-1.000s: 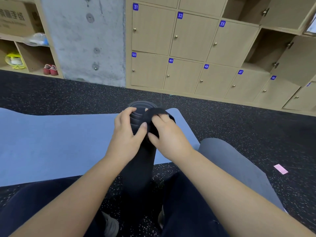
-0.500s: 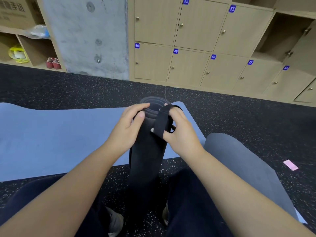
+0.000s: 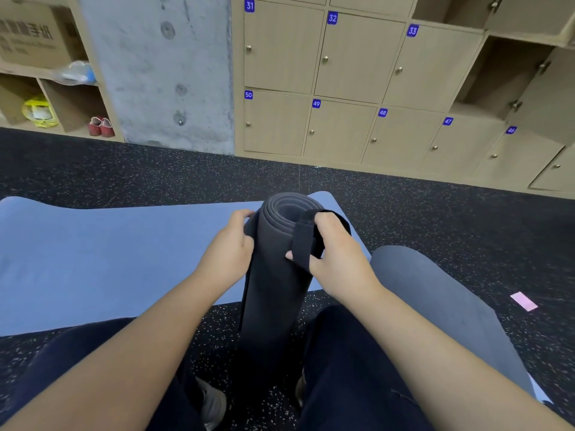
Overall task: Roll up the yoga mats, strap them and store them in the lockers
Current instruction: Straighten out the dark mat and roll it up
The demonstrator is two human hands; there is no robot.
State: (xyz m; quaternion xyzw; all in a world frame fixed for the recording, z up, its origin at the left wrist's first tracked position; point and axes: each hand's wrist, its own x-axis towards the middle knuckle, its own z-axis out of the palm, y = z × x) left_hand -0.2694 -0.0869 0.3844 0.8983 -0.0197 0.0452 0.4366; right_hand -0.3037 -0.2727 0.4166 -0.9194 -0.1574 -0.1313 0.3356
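A rolled black yoga mat [image 3: 273,293] stands upright on the floor between my knees, its spiral end facing up. My right hand [image 3: 334,250] grips a black strap [image 3: 303,241] that loops over the roll's top right side. My left hand [image 3: 228,248] holds the roll's left side near the top, fingers curled against it. A blue yoga mat [image 3: 109,259] lies flat on the floor behind the roll. A grey rolled mat [image 3: 441,306] lies on the floor to the right.
Numbered wooden lockers [image 3: 342,88] line the back wall; two at the upper right [image 3: 497,73] stand with doors open. A concrete pillar [image 3: 161,70] rises left of them, with open shelves [image 3: 62,98] holding shoes and bags. A pink slip [image 3: 523,301] lies on the dark speckled floor.
The strap, bunched over the roll's top under both hands, has been drawn out to the right side. My left hand slid from the top to the roll's left side.
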